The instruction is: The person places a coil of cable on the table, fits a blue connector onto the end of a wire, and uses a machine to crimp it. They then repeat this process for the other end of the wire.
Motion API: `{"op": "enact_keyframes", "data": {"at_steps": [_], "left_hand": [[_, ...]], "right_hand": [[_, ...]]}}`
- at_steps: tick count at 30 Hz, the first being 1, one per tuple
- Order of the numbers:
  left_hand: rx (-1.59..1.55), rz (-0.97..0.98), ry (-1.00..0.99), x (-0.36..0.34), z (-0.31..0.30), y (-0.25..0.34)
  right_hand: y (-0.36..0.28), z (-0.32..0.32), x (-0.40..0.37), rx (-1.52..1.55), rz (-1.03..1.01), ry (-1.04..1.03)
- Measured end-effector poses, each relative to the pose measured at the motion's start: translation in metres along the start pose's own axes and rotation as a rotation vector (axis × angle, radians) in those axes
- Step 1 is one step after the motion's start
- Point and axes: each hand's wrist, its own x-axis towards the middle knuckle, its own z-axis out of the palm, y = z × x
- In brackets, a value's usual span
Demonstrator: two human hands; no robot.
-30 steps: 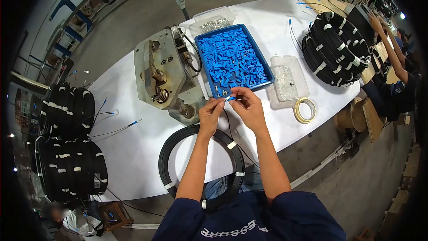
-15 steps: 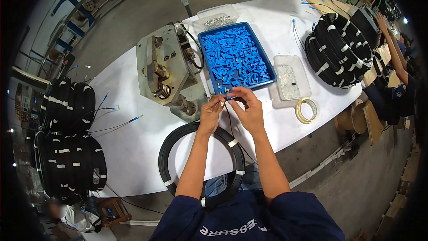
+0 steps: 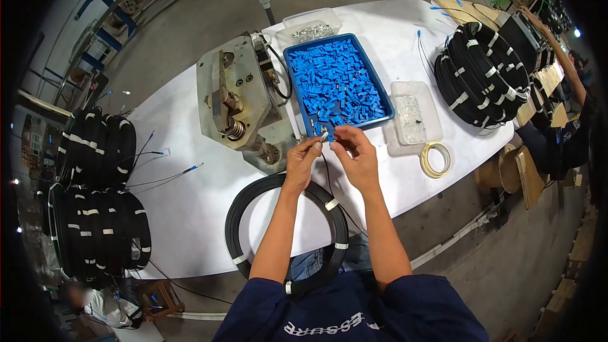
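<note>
My left hand [image 3: 301, 161] is closed in a pinch on the end of a thin black cable [image 3: 327, 174], with a small pale connector tip [image 3: 324, 136] showing above the fingers. Just to its right, my right hand [image 3: 358, 158] pinches a small blue connector housing [image 3: 331, 138]. A narrow gap separates the two pieces. Both hands are at the near edge of a blue tray [image 3: 380, 118] heaped with blue connector housings [image 3: 335, 82]. Below them, a coil of black cable [image 3: 234, 221], tied with white bands, lies partly over the table edge.
A metal press [image 3: 218, 98] stands left of the tray. To the right are a clear box [image 3: 415, 114] of small parts and a tape roll [image 3: 435, 159]. Banded cable coils sit at the right [image 3: 481, 76] and left [image 3: 104, 228]. A co-worker's arm [image 3: 557, 44] shows far right.
My right hand has drawn slightly right, and the blue housing now sits apart from the pale tip, which shows more clearly. The co-worker's arm at far right has shifted.
</note>
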Motion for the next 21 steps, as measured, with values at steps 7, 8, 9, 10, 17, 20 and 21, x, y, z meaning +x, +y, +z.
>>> {"op": "enact_keyframes", "data": {"at_steps": [7,8,9,10,17,20,21], "left_hand": [[0.039,0.008,0.049,0.000,0.007,0.005],[0.062,0.012,0.041,-0.001,0.007,0.005],[0.086,0.016,0.032,-0.001,0.006,0.005],[0.086,0.015,0.032,-0.001,0.006,0.005],[0.162,0.006,0.025,-0.001,0.005,0.005],[0.214,0.012,0.013,-0.001,0.008,0.008],[0.240,0.026,0.004,-0.001,0.008,0.008]], "right_hand": [[-0.002,-0.015,0.004,-0.145,-0.060,-0.037],[-0.006,-0.016,0.005,-0.185,-0.074,-0.038],[-0.009,-0.017,0.005,-0.225,-0.088,-0.039],[-0.010,-0.016,0.005,-0.224,-0.087,-0.038],[-0.014,-0.019,0.010,-0.166,-0.010,-0.042],[-0.024,-0.022,0.014,-0.256,-0.019,-0.070],[-0.028,-0.022,0.015,-0.317,-0.028,-0.092]]}}
